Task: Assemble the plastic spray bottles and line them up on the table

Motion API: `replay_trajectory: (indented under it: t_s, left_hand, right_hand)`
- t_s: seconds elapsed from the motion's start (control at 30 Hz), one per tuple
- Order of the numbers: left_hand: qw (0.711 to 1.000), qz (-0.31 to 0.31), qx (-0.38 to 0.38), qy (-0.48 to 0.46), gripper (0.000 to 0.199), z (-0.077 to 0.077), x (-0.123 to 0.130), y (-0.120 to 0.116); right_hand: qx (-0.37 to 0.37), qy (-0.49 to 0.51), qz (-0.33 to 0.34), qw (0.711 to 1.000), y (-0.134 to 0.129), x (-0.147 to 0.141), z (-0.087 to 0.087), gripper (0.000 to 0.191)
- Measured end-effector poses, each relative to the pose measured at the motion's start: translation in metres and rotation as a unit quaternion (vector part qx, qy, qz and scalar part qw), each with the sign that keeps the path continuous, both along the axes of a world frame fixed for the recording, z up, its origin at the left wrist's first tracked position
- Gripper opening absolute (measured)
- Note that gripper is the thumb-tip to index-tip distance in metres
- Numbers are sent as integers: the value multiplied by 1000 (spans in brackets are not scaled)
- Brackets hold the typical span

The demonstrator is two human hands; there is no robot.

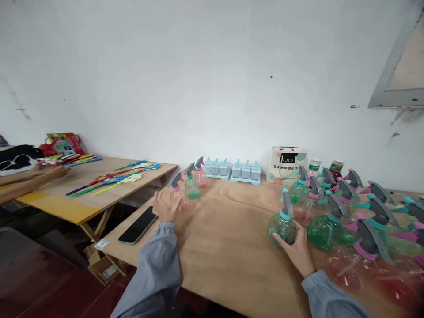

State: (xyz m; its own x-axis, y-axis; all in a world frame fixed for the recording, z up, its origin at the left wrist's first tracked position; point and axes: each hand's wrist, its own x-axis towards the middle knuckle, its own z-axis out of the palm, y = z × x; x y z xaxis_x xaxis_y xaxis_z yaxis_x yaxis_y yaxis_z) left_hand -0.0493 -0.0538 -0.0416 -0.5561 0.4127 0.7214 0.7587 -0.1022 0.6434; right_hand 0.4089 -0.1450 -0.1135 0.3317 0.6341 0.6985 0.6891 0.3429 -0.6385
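Note:
My right hand [300,249] is wrapped round the lower body of a green spray bottle [281,227] with a grey trigger head and teal collar, upright at the table's right. At the left, my left hand [165,207] has its fingers apart, beside and partly in front of a pink spray bottle [178,194]; whether it touches that bottle I cannot tell. Just behind stand another green spray bottle [192,187] and a second pink one [200,176]. A crowd of green and pink spray bottles, among them a large green one [326,229], fills the right side.
A black phone [138,225] lies near the table's left edge. Pale blue popsicle moulds [245,172] and a paper bag [285,165] stand by the wall. On the neighbouring table lie colourful hand-shaped sticks [115,180]; another person's arms [36,179] reach over it.

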Motion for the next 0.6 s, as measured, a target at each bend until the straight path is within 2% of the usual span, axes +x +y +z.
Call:
replay_trajectory:
  t_s: [0.07,0.13,0.2,0.27,0.33,0.37,0.43,0.53,0.6]
  left_hand:
    - [994,17,107,-16,67,0,4,-7]
    - [984,-1,175,-11,66,2,17,-16]
    - [974,-47,223,17,61,4,44,-27]
    - [945,-163,271,79,54,7,83,-38]
    - [919,-314,203,122,50,9,130,-50]
    - [903,-389,138,118,57,10,154,-54]
    - [852,-520,26,63,83,12,197,-60]
    - [773,-629,-76,-22,103,15,241,-62]
    - [752,-650,-102,-46,93,16,255,-60]
  right_hand:
    - [-10,2,-2,1000,0,0,-3,87]
    - [-30,7,6,1000,-1,-2,-6,89]
    - [-55,12,30,998,-2,-7,-9,91]
    - [-80,12,81,993,-5,-14,-11,94]
    - [-105,11,146,984,-9,-22,-13,97]
    - [-119,8,178,977,-11,-25,-14,99]
    - [-146,-6,225,963,-14,-28,-15,97]
    - [-163,-48,255,952,-15,-28,-14,86]
    - [-160,-70,260,950,-16,-27,-8,78]
